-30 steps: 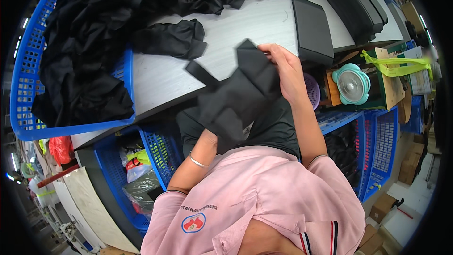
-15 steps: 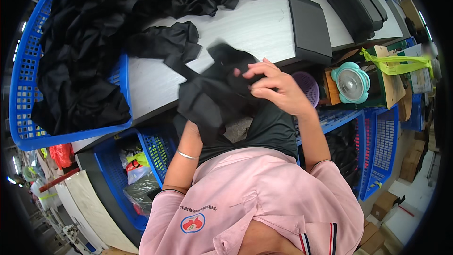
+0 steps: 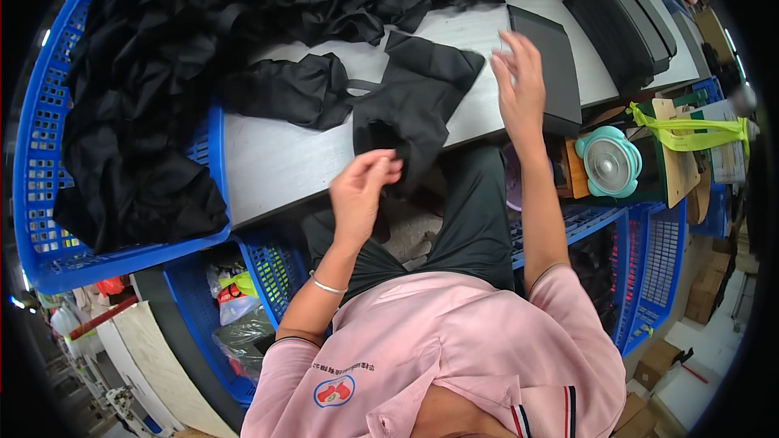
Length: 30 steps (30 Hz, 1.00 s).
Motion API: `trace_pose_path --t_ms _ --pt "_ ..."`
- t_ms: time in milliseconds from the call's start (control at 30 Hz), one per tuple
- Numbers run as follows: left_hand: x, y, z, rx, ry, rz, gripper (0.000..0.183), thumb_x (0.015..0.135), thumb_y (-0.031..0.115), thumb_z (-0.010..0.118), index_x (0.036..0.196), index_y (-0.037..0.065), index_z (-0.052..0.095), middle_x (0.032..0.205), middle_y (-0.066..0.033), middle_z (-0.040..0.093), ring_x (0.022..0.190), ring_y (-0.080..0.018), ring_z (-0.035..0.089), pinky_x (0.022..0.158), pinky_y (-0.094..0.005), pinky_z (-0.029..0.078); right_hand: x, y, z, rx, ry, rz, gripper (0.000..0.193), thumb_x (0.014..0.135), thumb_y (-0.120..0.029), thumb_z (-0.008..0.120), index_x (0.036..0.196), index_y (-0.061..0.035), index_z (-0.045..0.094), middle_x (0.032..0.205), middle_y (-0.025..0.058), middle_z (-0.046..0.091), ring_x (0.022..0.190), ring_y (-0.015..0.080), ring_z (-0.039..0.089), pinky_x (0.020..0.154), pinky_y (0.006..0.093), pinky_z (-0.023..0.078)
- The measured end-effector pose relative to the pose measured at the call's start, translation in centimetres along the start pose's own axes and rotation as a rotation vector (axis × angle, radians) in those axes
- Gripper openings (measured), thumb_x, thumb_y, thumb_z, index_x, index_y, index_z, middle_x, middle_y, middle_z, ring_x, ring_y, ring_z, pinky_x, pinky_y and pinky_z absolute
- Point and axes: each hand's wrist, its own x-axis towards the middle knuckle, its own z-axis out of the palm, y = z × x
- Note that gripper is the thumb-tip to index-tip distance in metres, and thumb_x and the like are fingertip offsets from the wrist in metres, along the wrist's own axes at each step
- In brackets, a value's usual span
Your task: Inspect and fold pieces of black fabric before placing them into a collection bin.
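A piece of thin black cloth (image 3: 426, 85) lies partly on the white tabletop, its lower part hanging over the front edge. My left hand (image 3: 363, 191) is closed, thumb and fingers pinching the cloth's near edge beside a dark fold or opening. To the right my right hand (image 3: 521, 85) is raised with fingers a little apart and nothing held, over the table beside a flat dark grey panel (image 3: 548, 69). A second crumpled black cloth piece (image 3: 296, 89) lies just left of the held one, with a narrow strip between the two.
A big heap of black cloth (image 3: 154, 97) fills the blue basket (image 3: 122, 255) at left and spreads along the back. Folded black pieces (image 3: 625, 28) are stacked at far right. A small turquoise fan (image 3: 608, 161) stands right of my knees. More blue baskets (image 3: 649, 268) flank my legs.
The cloth has gone from above my lap onto the table. My left hand, earlier hidden under it, now shows at its near edge. My right hand moved away from the cloth, up and right.
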Motion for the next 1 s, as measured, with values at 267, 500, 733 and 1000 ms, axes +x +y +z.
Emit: trace_pose_path --t_ms 267,500,733,1000 --pt "6.3 0.1 0.0 -0.222 0.1 0.069 0.024 0.098 0.015 0.064 0.119 0.003 0.064 0.115 -0.0004 0.063 0.102 -0.0086 0.058 0.09 -0.0256 0.047 -11.1 -2.7 0.6 1.023 -0.518 0.895 0.042 0.097 -0.027 0.067 0.129 -0.0017 0.06 0.115 0.0062 0.068 0.102 0.0121 0.064 0.09 0.0287 0.051" --pt "7.7 -0.5 1.4 -0.921 -0.347 -0.496 0.04 0.1 0.026 0.061 0.133 0.004 0.055 0.129 -0.0064 0.064 0.118 -0.019 0.06 0.104 -0.0343 0.047 -9.9 1.1 0.0 1.447 -0.427 1.077 0.068 0.09 -0.041 0.072 0.143 -0.0059 0.048 0.143 0.0088 0.056 0.133 0.0248 0.051 0.113 0.0438 0.038" --pt "9.2 -2.9 2.4 -0.953 -0.439 -0.48 0.046 0.092 0.022 0.073 0.133 0.007 0.057 0.128 -0.0066 0.065 0.118 -0.0197 0.061 0.104 -0.0363 0.048 -8.1 3.2 0.3 1.586 -0.37 1.01 0.068 0.092 -0.039 0.07 0.144 -0.0026 0.046 0.142 0.0137 0.055 0.132 0.0267 0.051 0.115 0.0442 0.038" --pt "11.3 -2.5 1.9 0.27 0.116 0.371 0.025 0.086 -0.005 0.071 0.105 0.004 0.056 0.097 0.0009 0.059 0.072 -0.0032 0.056 0.064 -0.0178 0.043 -3.7 2.4 1.8 -0.066 0.084 0.352 0.023 0.08 0.002 0.065 0.101 -0.0027 0.06 0.065 0.0092 0.059 0.057 0.0145 0.055 0.059 0.03 0.047"
